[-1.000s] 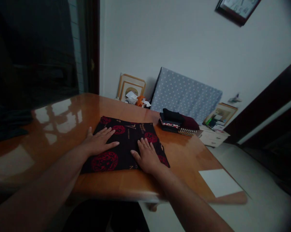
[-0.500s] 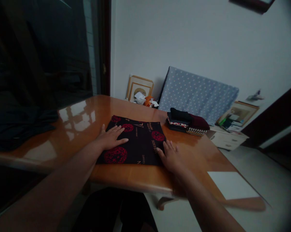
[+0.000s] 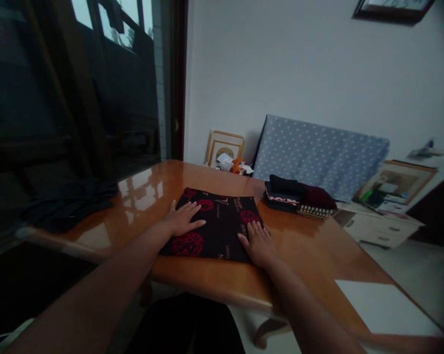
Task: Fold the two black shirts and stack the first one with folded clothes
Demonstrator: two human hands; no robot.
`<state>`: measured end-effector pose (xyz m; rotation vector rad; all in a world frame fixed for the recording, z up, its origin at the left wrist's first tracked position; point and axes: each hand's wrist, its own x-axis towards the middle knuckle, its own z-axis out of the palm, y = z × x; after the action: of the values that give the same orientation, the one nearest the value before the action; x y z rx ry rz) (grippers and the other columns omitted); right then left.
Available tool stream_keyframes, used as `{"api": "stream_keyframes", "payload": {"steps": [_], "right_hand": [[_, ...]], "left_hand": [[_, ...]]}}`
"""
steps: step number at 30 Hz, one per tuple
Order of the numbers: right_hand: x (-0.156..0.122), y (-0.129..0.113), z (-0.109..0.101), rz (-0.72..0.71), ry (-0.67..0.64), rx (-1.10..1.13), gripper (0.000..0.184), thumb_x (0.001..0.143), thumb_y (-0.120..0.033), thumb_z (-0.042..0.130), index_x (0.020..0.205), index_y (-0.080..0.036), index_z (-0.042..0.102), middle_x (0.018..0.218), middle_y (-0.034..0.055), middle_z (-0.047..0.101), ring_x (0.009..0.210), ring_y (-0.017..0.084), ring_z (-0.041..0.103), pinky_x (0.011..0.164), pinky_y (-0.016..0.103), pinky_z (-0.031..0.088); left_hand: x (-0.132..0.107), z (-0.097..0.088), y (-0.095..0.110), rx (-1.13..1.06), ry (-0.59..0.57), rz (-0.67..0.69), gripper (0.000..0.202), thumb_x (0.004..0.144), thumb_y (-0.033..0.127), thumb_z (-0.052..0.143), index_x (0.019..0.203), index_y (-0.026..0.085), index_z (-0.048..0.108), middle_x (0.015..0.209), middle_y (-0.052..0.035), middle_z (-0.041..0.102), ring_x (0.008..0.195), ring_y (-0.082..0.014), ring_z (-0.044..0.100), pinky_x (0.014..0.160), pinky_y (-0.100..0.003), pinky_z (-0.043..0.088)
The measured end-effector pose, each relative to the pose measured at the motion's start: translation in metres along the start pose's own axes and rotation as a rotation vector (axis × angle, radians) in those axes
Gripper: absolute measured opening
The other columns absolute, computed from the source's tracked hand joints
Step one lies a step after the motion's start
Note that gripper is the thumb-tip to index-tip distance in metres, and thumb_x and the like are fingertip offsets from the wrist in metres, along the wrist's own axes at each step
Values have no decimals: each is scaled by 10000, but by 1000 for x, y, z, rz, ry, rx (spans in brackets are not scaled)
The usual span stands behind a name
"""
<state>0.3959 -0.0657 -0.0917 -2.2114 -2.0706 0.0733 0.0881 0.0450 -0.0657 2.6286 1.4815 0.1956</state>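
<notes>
A folded black garment (image 3: pixel 222 231) with red round prints and pale lettering lies flat near the table's front edge. My left hand (image 3: pixel 183 219) rests palm down on its left part, thumb spread away from the fingers. On its right edge lies my right hand (image 3: pixel 259 243), also palm down, with the thumb apart. Neither hand grips the cloth. Whether the garment is a shirt or something else I cannot tell.
The brown wooden table (image 3: pixel 299 250) carries a stack of folded dark clothes (image 3: pixel 283 189), a maroon folded garment (image 3: pixel 317 199), a crumpled dark garment (image 3: pixel 72 204) and a white sheet (image 3: pixel 387 307). Behind stand a dotted blue cover (image 3: pixel 317 152) and a white cabinet (image 3: pixel 384 228).
The camera view has shifted, so the table and everything on it sit lower and mostly farther right. My right hand has moved slightly inward over the garment's right edge; my left stays in place.
</notes>
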Motion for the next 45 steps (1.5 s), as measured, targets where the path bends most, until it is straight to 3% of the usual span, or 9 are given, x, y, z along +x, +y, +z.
{"api": "stream_keyframes", "payload": {"steps": [6, 13, 16, 21, 27, 32, 36, 40, 45], "right_hand": [[0, -3, 2, -12, 11, -17, 844, 954, -680, 171, 1558, -99, 270, 1623, 138, 230, 1519, 273, 113, 1215, 454, 81], [5, 7, 15, -30, 3, -118, 824, 956, -643, 200, 1562, -87, 249, 1622, 147, 226, 1518, 282, 116, 1214, 471, 113], [4, 9, 17, -49, 4, -130, 791, 958, -617, 218, 1558, -104, 276, 1615, 145, 253, 1516, 286, 131, 1207, 483, 150], [-4, 8, 11, -90, 15, -135, 668, 969, -539, 249, 1518, -188, 394, 1606, 118, 289, 1509, 306, 161, 1199, 522, 162], [-9, 5, 5, -110, 30, -140, 685, 983, -522, 206, 1513, -127, 383, 1586, 162, 318, 1497, 311, 198, 1187, 544, 179], [-11, 1, 2, -103, 37, -130, 676, 985, -522, 226, 1509, -127, 391, 1580, 168, 328, 1494, 306, 209, 1184, 528, 192], [-11, -1, 0, -104, 31, -125, 647, 984, -507, 253, 1493, -145, 423, 1581, 159, 331, 1493, 306, 213, 1181, 528, 196], [-10, -2, -1, -100, 44, -116, 640, 985, -507, 248, 1479, -151, 444, 1573, 158, 348, 1489, 307, 225, 1180, 537, 192], [-10, -1, 2, -87, 56, -100, 677, 978, -531, 247, 1495, -127, 414, 1577, 162, 338, 1491, 306, 221, 1187, 523, 188]], "left_hand": [[0, -9, 14, 26, -8, -69, 888, 860, 808, 219, 1557, 264, 301, 1633, -114, 197, 1514, -342, 112, 1156, -624, -60], [-25, 16, 100, -62, 50, 34, 930, 881, 772, 136, 1570, 162, 266, 1643, -120, 161, 1528, -274, 70, 1214, -518, 47], [-39, 29, 118, -82, 27, -6, 923, 886, 756, 162, 1566, 143, 277, 1637, -136, 188, 1526, -282, 78, 1217, -514, 66], [-64, 27, 98, -72, 49, -104, 957, 866, 791, 173, 1562, 145, 291, 1642, -130, 169, 1527, -294, 56, 1217, -512, 58], [-95, 18, 55, -32, 93, -193, 977, 854, 818, 137, 1561, 161, 289, 1637, -122, 204, 1522, -298, 101, 1210, -500, 87], [-108, 13, 21, -11, 104, -281, 926, 863, 812, 166, 1553, 211, 308, 1624, -123, 248, 1500, -342, 179, 1174, -620, 40], [-98, 3, 11, 7, 142, -314, 878, 885, 785, 188, 1508, 202, 396, 1606, -138, 291, 1492, -361, 196, 1161, -651, 36], [-74, -4, 21, 16, 181, -164, 803, 948, 691, 155, 1522, 167, 362, 1628, -133, 228, 1513, -289, 154, 1194, -582, 60], [-54, 2, 27, -24, 26, -76, 855, 916, 742, 176, 1558, 189, 288, 1631, -129, 206, 1515, -285, 152, 1194, -585, 45]]}}
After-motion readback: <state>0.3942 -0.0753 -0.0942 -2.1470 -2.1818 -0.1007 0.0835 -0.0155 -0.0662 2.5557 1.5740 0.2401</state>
